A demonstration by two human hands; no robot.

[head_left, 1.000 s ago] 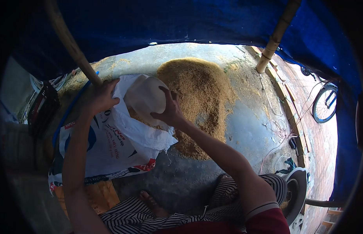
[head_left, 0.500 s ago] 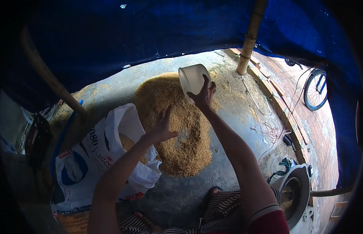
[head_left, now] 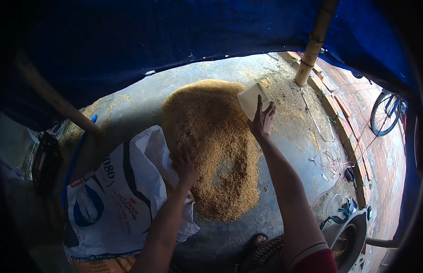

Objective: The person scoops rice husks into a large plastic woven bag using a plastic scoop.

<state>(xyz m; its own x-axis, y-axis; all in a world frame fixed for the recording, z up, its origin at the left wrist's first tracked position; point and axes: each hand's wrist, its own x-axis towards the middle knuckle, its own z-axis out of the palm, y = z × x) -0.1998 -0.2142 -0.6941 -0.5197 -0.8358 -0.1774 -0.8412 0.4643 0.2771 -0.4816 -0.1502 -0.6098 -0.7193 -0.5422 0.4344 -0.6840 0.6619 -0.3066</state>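
Observation:
A pale plastic tub is gripped in my right hand, thumb and fingers spread round its side. It is tipped over the right edge of a heap of golden-brown grain or husks, its mouth towards the heap. My left hand is beside the mouth of a white printed sack, overlapping the heap's left edge; its fingers are in shadow but look stretched out. The sack leans on its side with its mouth facing the heap, and some grain shows at its opening.
A bamboo post and a wooden pole stand under a blue tarp. Along the right run bricks, with a bicycle wheel beyond. A large round basin sits at lower right, near tangled string.
My left hand has moved down and back to the sack's mouth. The tub in my right hand has turned further over and shifted slightly right and down. The view has shifted a little.

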